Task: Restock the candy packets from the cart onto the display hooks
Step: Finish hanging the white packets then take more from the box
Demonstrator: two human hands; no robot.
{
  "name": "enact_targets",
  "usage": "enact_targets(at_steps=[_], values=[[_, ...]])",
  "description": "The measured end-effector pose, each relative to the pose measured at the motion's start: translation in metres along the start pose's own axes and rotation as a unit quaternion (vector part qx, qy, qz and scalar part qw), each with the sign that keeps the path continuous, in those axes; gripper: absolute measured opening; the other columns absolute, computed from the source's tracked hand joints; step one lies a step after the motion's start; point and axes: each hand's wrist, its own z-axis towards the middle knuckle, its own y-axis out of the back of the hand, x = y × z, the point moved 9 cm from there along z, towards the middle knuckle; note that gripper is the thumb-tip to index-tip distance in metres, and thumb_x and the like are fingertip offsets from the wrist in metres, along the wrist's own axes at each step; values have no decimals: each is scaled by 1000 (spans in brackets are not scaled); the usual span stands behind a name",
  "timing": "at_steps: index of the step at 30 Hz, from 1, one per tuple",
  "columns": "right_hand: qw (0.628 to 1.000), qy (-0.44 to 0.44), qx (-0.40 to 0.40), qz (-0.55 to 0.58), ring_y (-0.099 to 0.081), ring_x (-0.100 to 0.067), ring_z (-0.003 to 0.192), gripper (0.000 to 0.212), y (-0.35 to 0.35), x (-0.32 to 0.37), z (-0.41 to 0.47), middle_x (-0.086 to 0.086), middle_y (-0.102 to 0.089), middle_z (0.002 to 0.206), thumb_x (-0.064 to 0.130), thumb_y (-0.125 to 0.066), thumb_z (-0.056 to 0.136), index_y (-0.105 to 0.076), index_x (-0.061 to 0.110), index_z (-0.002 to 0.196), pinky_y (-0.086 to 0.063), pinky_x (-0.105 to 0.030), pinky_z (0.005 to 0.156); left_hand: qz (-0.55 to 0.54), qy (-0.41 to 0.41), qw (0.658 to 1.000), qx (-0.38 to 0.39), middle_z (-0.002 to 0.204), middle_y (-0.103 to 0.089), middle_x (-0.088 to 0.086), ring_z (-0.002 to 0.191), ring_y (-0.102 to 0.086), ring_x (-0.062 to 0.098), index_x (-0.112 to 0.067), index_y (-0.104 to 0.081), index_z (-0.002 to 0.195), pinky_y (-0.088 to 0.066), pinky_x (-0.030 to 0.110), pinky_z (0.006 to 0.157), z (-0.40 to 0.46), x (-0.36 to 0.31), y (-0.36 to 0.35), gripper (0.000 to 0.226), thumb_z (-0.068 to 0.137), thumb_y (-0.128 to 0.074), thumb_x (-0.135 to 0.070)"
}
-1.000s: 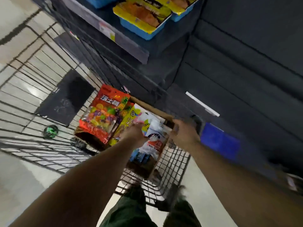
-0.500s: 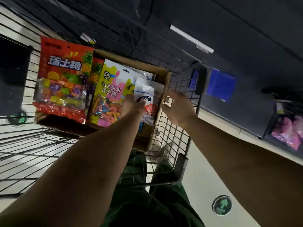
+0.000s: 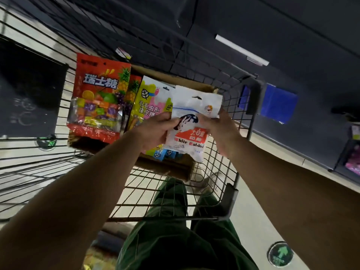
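Both hands hold one white candy packet point(image 3: 191, 121) above the cardboard box point(image 3: 175, 166) that sits inside the wire cart point(image 3: 175, 207). The packet carries a red panel with the words "White Rabbit" on its lower half and a hang slot near its top edge.

Left hand point(image 3: 155, 131): the grip is clenched on the packet's left edge, at about mid-height. The thumb lies across the front face near the rabbit picture; the remaining fingers pass behind the packet and cannot be seen.

Right hand point(image 3: 218, 131): the grip is clenched on the packet's right edge, at about the same height. The thumb presses on the front face; the remaining fingers are behind the packet.

Position of the packet relative to the grip: the top half, with the hang slot, extends above both hands. The lower half, with the red panel, hangs below and between them. The packet is tilted, its top leaning toward the far right corner of the box.

Other contents of the box, taken from the white packet:
- A yellow and pink packet point(image 3: 150, 100) stands just to the left, partly covered by the left hand.
- A red fruit-candy packet point(image 3: 97, 102) stands further left, at the box's left end.

The person's green trousers point(image 3: 175, 240) show below the cart
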Motion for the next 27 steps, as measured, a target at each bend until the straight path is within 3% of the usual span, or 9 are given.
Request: enact_targets(at_steps=[3,6,8,10,13,15,20,25,27], values=[[999,-39,-1,26,-72,-28,99,23,4,-24,2,-9,-74,108,12,-67,92,-66,16,115,-59,-43,82,-29,28,999,25,96,-75,5,87,-72,22,-10,-65,106,-57,32,66,11,8,1,17,99,-58,-23],[992,-85,-87,-25,-71,-19,72,21,28,-44,-1,-3,-73,90,17,-68,91,-66,18,111,-53,-26,54,66,28,986,-153,95,-68,16,72,-60,22,-6,-66,100,-46,29,55,43,11,34,21,95,-59,-25],[988,-105,-111,-33,-64,-12,57,13,36,-53,-2,-1,-70,81,18,-66,92,-64,19,105,-45,-20,45,152,26,969,-194,90,-63,16,72,-58,23,-4,-64,98,-45,29,60,60,6,29,20,95,-60,-23],[984,-120,-128,-27,-63,-13,57,12,38,-59,0,-4,-70,85,23,-64,93,-62,19,103,-45,-21,46,197,37,960,-194,90,-61,16,79,-57,23,0,-64,104,-44,29,64,76,6,16,27,94,-63,-25],[977,-133,-154,-58,-70,-23,78,28,39,-60,2,-9,-70,96,40,-59,95,-59,18,112,-53,-30,61,270,37,943,-192,79,-53,6,77,-53,20,-8,-59,100,-36,24,51,82,-1,2,22,97,-61,-29],[975,-134,-160,-82,-71,-27,86,33,40,-58,3,-10,-69,99,46,-56,95,-58,18,113,-57,-36,71,322,36,930,-174,92,-60,12,85,-56,23,-4,-63,108,-37,25,58,86,-2,-3,29,100,-54,-30],[979,-133,-149,-44,-71,-29,90,21,38,-52,-3,-11,-69,101,46,-58,94,-55,25,94,-59,-50,86,216,1,961,-171,114,-59,11,91,-53,20,-6,-58,128,-38,26,64,66,-4,-9,35,104,-45,-28],[989,-85,-121,-9,-67,-18,80,28,33,-22,-20,-4,-65,89,40,-58,97,-57,16,111,-59,-36,78,178,-52,969,-161,103,-61,19,76,-59,25,-10,-53,127,-52,35,68,15,-33,14,42,101,-43,-41],[992,-54,-112,7,-66,-17,76,24,33,-3,-30,-5,-64,88,38,-59,96,-57,16,103,-58,-34,75,185,-82,965,-166,97,-63,7,73,-59,17,-14,-55,125,-50,27,64,-10,-56,15,36,103,-42,-39]])
